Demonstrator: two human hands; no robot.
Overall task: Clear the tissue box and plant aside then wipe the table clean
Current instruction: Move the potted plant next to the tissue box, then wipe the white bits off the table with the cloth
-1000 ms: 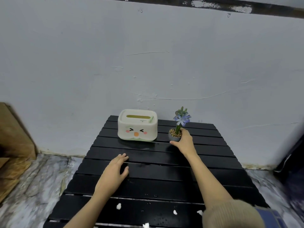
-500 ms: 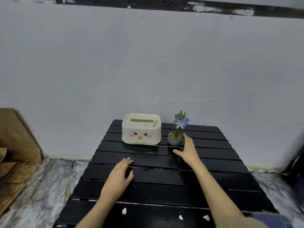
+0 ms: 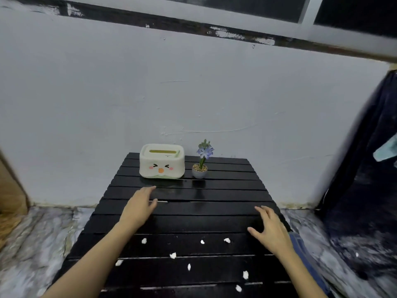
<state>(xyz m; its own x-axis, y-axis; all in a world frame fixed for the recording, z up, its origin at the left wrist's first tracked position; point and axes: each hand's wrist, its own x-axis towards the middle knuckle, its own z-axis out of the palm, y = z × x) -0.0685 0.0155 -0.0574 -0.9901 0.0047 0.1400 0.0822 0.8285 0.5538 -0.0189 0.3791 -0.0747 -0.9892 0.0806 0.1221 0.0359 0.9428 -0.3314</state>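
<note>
Right hand (image 3: 271, 230) withdrawn, plant (image 3: 200, 166) potted

Counter (image 3: 225, 190) near edge cut off by frame bottom — both forearms too; dark cloth (image 3: 365, 179) at right blurred, unidentifiable.

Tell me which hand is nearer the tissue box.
Left. The left hand is open over the slats just in front of the tissue box, fingertips close but apart from it. The right hand is near the table's right edge, farther from it.
</note>
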